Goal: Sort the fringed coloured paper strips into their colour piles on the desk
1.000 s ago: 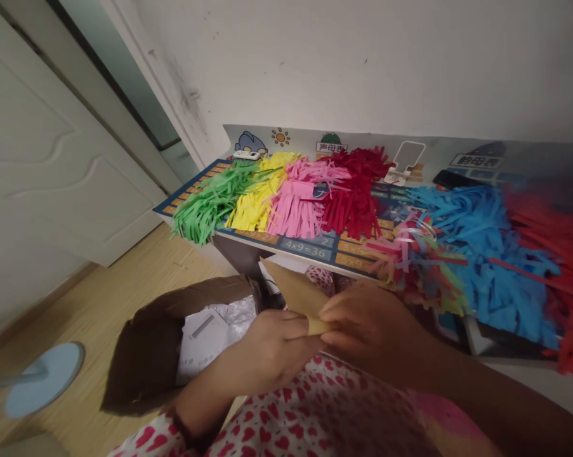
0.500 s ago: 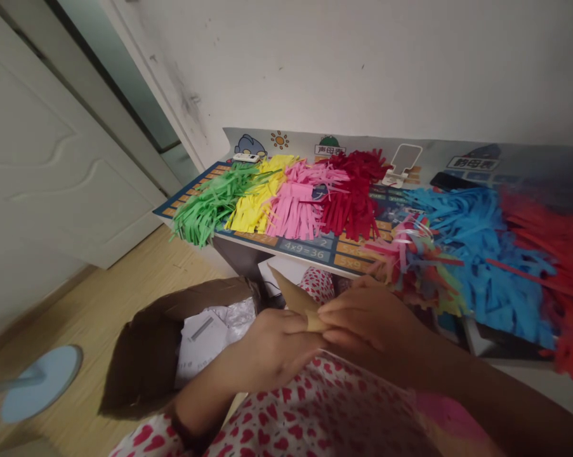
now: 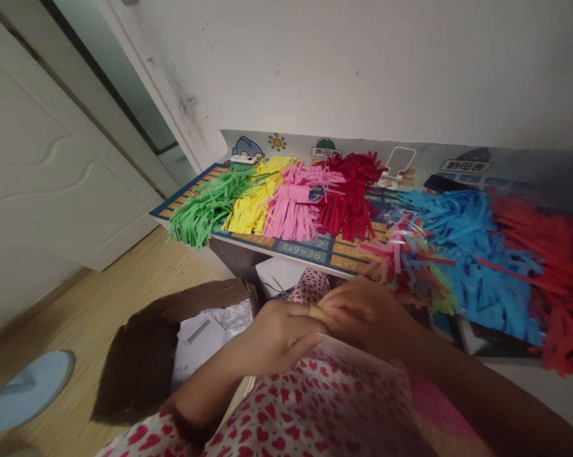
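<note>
My left hand and my right hand meet above my lap, fingers closed. Between them they pinch a tan, paper-like piece, of which only a short bit shows; the rest is hidden by the fingers. A thin whitish see-through sheet hangs just below my right hand, and whether it is held I cannot tell. Just beyond the hands, at the table's edge, lies a multicoloured bunch of shredded paper strips.
On the table mat lie fringed paper tassels: green, yellow, pink, dark red, blue and red. Behind them are a white stand and a black phone-like object. A cardboard box stands at left.
The tan piece's pointed end stuck up between my hands before; now it no longer shows, and only a short bit is visible between the fingers. My hands have drawn closer together.
</note>
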A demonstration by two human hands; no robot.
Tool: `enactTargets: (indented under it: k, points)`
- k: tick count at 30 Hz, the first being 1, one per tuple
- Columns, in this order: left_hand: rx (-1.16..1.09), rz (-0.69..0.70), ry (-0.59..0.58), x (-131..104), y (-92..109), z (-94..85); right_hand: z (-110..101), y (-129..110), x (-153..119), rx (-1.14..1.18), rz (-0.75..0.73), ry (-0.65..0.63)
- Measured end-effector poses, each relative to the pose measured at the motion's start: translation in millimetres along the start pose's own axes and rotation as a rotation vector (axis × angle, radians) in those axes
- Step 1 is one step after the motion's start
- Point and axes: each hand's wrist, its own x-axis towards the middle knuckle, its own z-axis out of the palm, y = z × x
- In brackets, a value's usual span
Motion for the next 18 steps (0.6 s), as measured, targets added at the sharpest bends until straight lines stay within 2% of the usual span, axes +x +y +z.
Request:
enactTargets:
  k: [5, 7, 9, 10, 11, 12, 14, 16, 18]
  points:
    - [-0.009, -0.076, 0.034, 9, -9, 0.5, -2, 10, 7, 0.257, 0.281, 0.092]
    - [-0.053, -0.11, 0.068, 17, -14, -4.3, -14, 11, 12, 0.237, 0.398, 0.261]
    - [-0.141, -0.203, 0.098, 29, -20, -13.9, -29, 9, 14, 0.092, 0.456, 0.558]
    - [-0.195, -0.274, 0.114, 36, -23, -20.0, -37, 6, 14, -0.012, 0.431, 0.687]
    - [-0.248, -0.355, 0.13, 43, -26, -26.3, -43, 3, 13, -0.126, 0.366, 0.76]
    - [-0.296, -0.435, 0.139, 50, -29, -32.5, -48, -1, 11, -0.236, 0.264, 0.763]
    - [-0.365, -0.551, 0.142, 62, -32, -42.5, -51, -7, 7, -0.428, 0.027, 0.613]
    - [-0.396, -0.599, 0.112, 70, -33, -47.7, -46, -9, 3, -0.586, -0.167, 0.472]
    - [-0.399, -0.612, 0.079, 75, -33, -48.4, -39, -6, 0, -0.705, -0.28, 0.435]
